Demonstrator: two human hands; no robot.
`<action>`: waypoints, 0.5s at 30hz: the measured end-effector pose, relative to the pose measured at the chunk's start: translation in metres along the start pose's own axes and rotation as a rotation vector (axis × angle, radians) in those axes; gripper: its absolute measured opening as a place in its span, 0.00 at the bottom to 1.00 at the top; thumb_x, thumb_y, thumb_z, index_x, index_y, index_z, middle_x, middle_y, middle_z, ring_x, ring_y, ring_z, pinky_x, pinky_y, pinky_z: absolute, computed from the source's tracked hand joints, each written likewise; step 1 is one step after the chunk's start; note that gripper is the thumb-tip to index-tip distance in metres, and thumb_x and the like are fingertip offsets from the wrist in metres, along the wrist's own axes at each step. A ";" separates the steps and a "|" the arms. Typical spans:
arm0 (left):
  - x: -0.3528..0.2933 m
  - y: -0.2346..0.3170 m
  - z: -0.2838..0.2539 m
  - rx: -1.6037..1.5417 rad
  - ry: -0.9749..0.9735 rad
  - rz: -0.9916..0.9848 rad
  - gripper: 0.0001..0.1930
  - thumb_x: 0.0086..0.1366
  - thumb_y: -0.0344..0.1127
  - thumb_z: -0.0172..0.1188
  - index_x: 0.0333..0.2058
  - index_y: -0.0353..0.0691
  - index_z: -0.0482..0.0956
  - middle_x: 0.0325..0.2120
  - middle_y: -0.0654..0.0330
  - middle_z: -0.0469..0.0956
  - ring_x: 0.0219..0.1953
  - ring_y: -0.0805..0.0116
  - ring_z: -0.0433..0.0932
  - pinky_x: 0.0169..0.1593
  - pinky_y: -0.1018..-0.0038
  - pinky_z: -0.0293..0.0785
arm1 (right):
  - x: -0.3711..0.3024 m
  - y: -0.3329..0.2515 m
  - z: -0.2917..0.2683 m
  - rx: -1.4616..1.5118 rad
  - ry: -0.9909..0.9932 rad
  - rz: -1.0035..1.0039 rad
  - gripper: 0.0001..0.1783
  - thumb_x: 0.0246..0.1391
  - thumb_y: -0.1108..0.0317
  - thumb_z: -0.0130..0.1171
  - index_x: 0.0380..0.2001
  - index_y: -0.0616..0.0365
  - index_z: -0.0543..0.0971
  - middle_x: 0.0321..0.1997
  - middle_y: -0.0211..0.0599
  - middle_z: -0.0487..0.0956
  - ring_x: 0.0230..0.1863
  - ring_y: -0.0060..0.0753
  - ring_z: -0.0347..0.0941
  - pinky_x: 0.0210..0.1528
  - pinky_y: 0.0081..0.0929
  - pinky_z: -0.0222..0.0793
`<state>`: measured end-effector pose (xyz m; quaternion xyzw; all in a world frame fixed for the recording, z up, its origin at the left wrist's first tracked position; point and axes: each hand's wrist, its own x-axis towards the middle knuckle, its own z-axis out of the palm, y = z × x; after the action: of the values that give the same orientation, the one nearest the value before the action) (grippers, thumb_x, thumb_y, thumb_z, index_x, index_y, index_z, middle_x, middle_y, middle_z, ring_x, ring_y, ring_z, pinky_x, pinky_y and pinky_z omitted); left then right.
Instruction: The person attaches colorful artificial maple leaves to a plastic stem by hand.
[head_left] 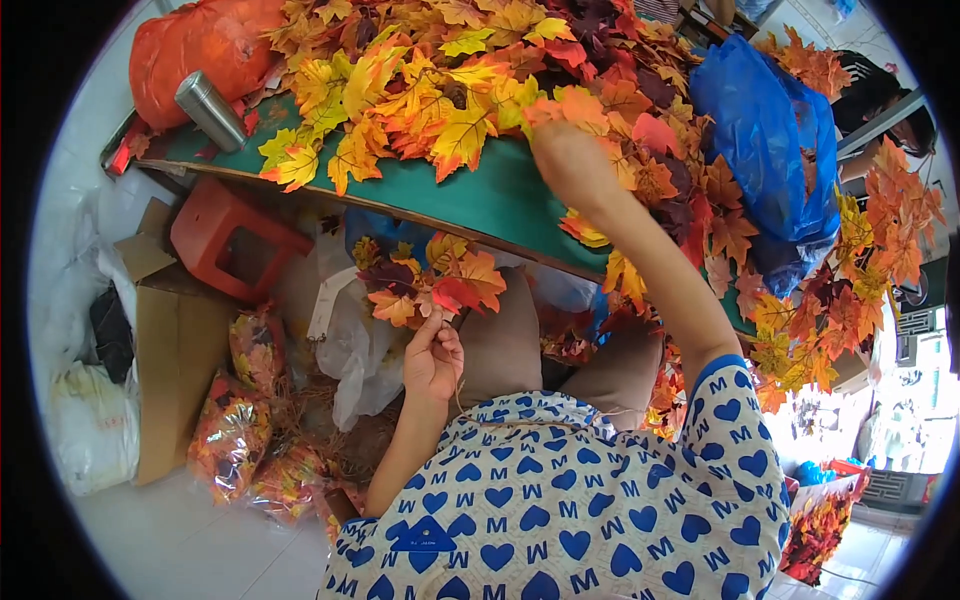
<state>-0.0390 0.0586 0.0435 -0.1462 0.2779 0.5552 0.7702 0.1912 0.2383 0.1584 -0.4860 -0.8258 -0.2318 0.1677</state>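
My left hand (435,355) pinches the stem of a sprig of artificial maple leaves (455,283), held above my lap just off the near table edge. Its leaves are orange, red, yellow and dark purple. My right hand (572,165) is stretched over the green tabletop (505,195), its fingers curled at an orange leaf (575,108) by the heap. The fingertips are hidden, so what they grip cannot be seen. A large pile of loose artificial maple leaves (420,95), yellow in front and orange to dark red behind, covers much of the table.
An orange-red plastic bag (200,50) and a steel flask (210,110) stand at the table's left. A blue plastic bag (765,150) sits at the right. Below are a red stool (235,240), a cardboard box (185,350) and clear bags of leaves (230,440). Another person (885,115) is at far right.
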 end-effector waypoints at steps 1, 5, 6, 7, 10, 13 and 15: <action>0.000 -0.001 0.001 0.001 -0.003 -0.003 0.05 0.59 0.29 0.60 0.34 0.40 0.77 0.22 0.68 0.74 0.22 0.81 0.71 0.22 0.87 0.67 | 0.008 0.014 -0.013 0.233 0.162 0.045 0.04 0.45 0.74 0.56 0.22 0.64 0.77 0.24 0.38 0.76 0.23 0.32 0.75 0.27 0.22 0.71; 0.000 -0.002 0.001 0.010 -0.007 -0.018 0.05 0.58 0.29 0.61 0.35 0.39 0.77 0.22 0.68 0.74 0.22 0.80 0.72 0.22 0.86 0.68 | 0.020 0.046 -0.036 0.637 0.297 0.339 0.06 0.51 0.71 0.58 0.31 0.63 0.77 0.27 0.36 0.78 0.23 0.25 0.74 0.24 0.26 0.68; -0.001 -0.003 0.001 0.007 -0.004 -0.025 0.05 0.58 0.29 0.60 0.35 0.39 0.77 0.23 0.67 0.74 0.22 0.80 0.72 0.22 0.86 0.68 | 0.022 0.055 -0.039 0.895 0.373 0.514 0.08 0.52 0.69 0.59 0.33 0.64 0.77 0.28 0.35 0.78 0.24 0.23 0.73 0.25 0.25 0.69; -0.001 -0.003 0.001 0.004 -0.001 -0.031 0.06 0.59 0.29 0.60 0.35 0.39 0.77 0.23 0.67 0.75 0.22 0.80 0.72 0.22 0.86 0.68 | 0.022 0.062 -0.043 1.154 0.447 0.689 0.11 0.54 0.67 0.59 0.34 0.65 0.78 0.30 0.34 0.78 0.25 0.21 0.73 0.26 0.23 0.69; -0.002 -0.003 0.000 0.010 -0.025 -0.017 0.06 0.59 0.28 0.59 0.35 0.39 0.76 0.24 0.67 0.75 0.22 0.80 0.72 0.22 0.86 0.68 | 0.009 0.080 -0.048 1.679 0.645 0.764 0.10 0.57 0.69 0.55 0.34 0.69 0.76 0.35 0.40 0.78 0.31 0.26 0.75 0.33 0.25 0.76; -0.001 -0.004 0.004 0.008 -0.024 0.002 0.06 0.59 0.28 0.59 0.36 0.39 0.76 0.24 0.67 0.75 0.22 0.80 0.72 0.22 0.87 0.68 | -0.002 0.095 -0.050 1.864 0.823 0.711 0.09 0.57 0.70 0.54 0.33 0.68 0.76 0.37 0.40 0.78 0.34 0.26 0.76 0.36 0.25 0.76; 0.002 -0.004 0.002 0.015 -0.013 0.005 0.06 0.59 0.28 0.59 0.36 0.39 0.76 0.23 0.67 0.74 0.22 0.80 0.72 0.22 0.87 0.68 | -0.011 0.099 -0.050 1.775 0.875 0.710 0.09 0.58 0.69 0.53 0.35 0.67 0.76 0.39 0.38 0.78 0.35 0.25 0.76 0.36 0.24 0.75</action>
<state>-0.0346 0.0601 0.0432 -0.1360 0.2776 0.5557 0.7718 0.2861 0.2448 0.2167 -0.2768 -0.3768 0.3636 0.8057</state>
